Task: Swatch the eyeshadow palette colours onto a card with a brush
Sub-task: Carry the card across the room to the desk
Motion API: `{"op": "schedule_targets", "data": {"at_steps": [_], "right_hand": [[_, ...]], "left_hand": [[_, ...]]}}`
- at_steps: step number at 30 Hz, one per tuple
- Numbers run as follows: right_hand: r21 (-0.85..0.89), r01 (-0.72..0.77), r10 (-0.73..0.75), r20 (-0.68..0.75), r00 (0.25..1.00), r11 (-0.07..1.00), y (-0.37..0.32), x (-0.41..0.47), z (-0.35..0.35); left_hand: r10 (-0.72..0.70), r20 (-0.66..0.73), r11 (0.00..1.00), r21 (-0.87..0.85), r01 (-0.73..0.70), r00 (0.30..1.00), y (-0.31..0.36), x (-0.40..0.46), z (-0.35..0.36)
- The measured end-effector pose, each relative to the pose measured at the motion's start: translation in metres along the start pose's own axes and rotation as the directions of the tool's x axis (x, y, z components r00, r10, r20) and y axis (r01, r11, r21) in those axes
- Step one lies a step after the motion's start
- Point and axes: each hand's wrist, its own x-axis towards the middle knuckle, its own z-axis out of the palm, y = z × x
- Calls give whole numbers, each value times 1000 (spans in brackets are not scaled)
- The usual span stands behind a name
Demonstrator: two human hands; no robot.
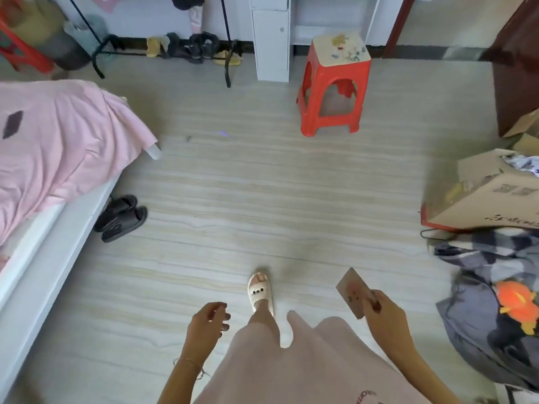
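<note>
My right hand (382, 313) pinches the card (351, 291) by its lower edge, out over the floor (248, 199); my left hand (208, 319) hangs loosely curled, holding nothing. Card shows faint reddish marks, details blurred. Likely carrying step: no palette or brush in view, so next I need both.

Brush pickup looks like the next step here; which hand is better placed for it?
Left, probably. The left hand hangs loosely curled and holds nothing, while the right hand already pinches the card. No brush or palette shows in this view, so reach can't be judged.
</note>
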Motion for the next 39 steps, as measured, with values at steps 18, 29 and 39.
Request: {"op": "schedule_targets", "data": {"at_steps": [18,29,39], "right_hand": [[79,-67,71,-49,996,995,-254,195,53],[85,-148,152,-45,987,985,-337,349,20],[58,64,-66,40,997,996,-482,507,-20]], "left_hand": [[85,80,982,161,-97,993,239,267,-93],[71,49,993,86,-75,996,366,374,-52],[155,-22,986,68,-153,988,530,467,-54]]}}
